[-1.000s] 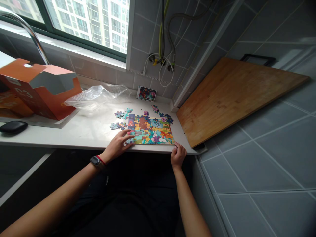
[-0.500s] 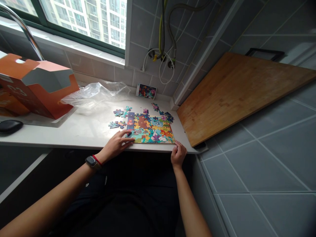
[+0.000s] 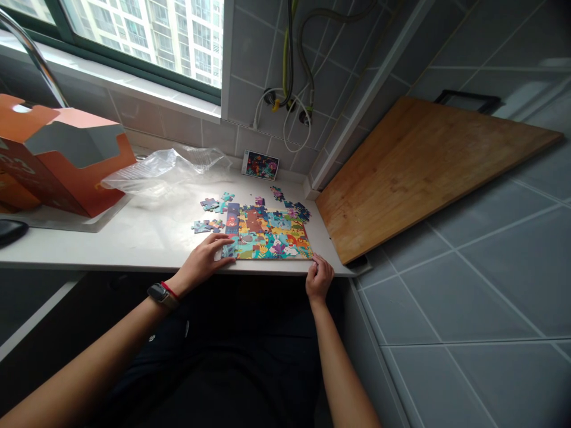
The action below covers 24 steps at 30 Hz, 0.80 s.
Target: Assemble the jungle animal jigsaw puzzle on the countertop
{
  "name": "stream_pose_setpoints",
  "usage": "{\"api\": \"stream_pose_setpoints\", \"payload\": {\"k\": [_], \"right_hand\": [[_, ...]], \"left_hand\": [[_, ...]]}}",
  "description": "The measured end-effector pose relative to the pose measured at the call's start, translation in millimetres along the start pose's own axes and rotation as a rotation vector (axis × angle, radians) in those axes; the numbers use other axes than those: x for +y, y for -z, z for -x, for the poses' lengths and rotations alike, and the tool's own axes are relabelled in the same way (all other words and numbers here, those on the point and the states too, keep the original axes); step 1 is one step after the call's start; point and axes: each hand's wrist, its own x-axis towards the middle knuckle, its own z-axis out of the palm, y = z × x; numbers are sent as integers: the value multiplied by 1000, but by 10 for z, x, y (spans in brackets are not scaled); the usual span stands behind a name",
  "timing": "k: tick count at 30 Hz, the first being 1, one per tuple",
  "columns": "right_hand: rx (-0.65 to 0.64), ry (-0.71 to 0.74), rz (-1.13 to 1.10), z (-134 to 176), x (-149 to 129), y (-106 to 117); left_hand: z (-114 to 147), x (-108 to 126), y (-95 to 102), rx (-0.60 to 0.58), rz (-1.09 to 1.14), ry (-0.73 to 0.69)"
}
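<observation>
A partly assembled jigsaw puzzle (image 3: 274, 241) with colourful animals lies flat near the counter's front edge. My left hand (image 3: 205, 258) rests at its lower left corner, finger and thumb spread apart around a teal puzzle piece (image 3: 229, 248) and touching it. At the lower right corner my right hand (image 3: 319, 277) is curled, its fingertips closed at the puzzle's corner. Loose pieces (image 3: 208, 226) lie left of the puzzle, with more pieces (image 3: 217, 203) behind them. Dark pieces (image 3: 301, 212) sit against the upper right side. A small picture card (image 3: 260, 165) leans on the wall behind.
An orange box (image 3: 66, 160) stands at the left, with crumpled clear plastic (image 3: 165, 169) beside it. A black rounded object (image 3: 12, 230) lies at the far left. A wooden board (image 3: 414, 178) leans on the right. Cables (image 3: 288, 89) hang by the wall.
My left fingers have spread a little and drawn slightly left, showing more of the teal piece at the corner. My right hand stays at its corner. The view has shifted slightly.
</observation>
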Motion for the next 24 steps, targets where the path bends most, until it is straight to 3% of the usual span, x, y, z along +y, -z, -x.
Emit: {"api": "stream_pose_setpoints", "payload": {"k": [10, 14, 18, 24], "right_hand": [[6, -26, -18, -9, -33, 18], [-56, -136, -55, -76, -61, 53], [-154, -247, -57, -360, 9, 79], [-319, -262, -93, -1016, 114, -70]], "left_hand": [[6, 17, -19, 2, -25, -46], [12, 44, -58, 4, -105, -66], [18, 72, -80, 4, -148, -90], [34, 102, -98, 12, -173, -97]]}}
